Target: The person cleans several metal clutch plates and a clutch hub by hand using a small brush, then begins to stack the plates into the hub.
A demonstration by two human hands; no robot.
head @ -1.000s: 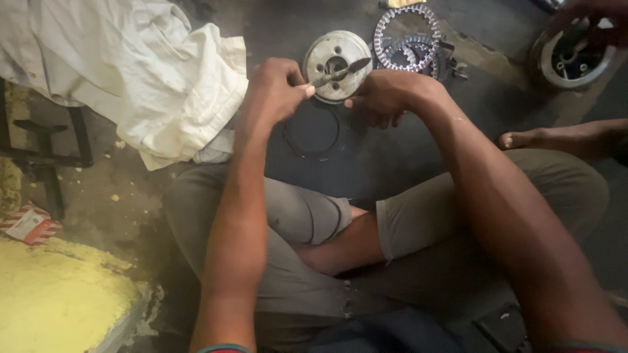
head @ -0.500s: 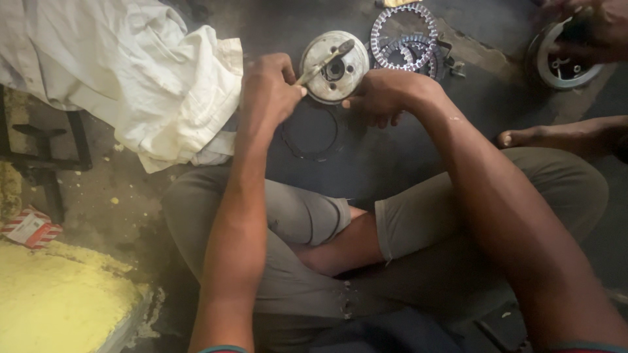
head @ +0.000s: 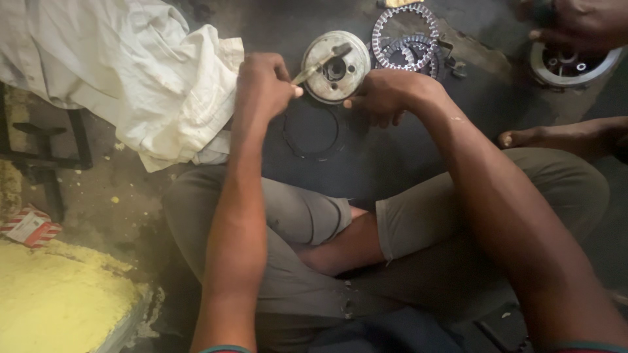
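Observation:
I sit cross-legged on a dark floor. A round metal drum-shaped part (head: 350, 70) with a central hole stands tilted in front of me. My right hand (head: 386, 95) grips its lower right rim. My left hand (head: 261, 85) is closed around a thin metal tool (head: 320, 63), whose tip rests across the face of the drum near its centre. A thin dark ring (head: 313, 133) lies flat on the floor just below the drum, between my hands.
Toothed metal discs (head: 405, 36) lie stacked behind the drum. Another person's hand (head: 575, 23) works at a round hub (head: 572, 65) at top right; a bare foot (head: 556, 137) rests nearby. A white cloth (head: 124, 65) is heaped left, with a small carton (head: 29, 225).
The tool has swung across the drum's face, its tip now nearer the centre. My left hand shifted slightly left and down. Both hands keep their hold.

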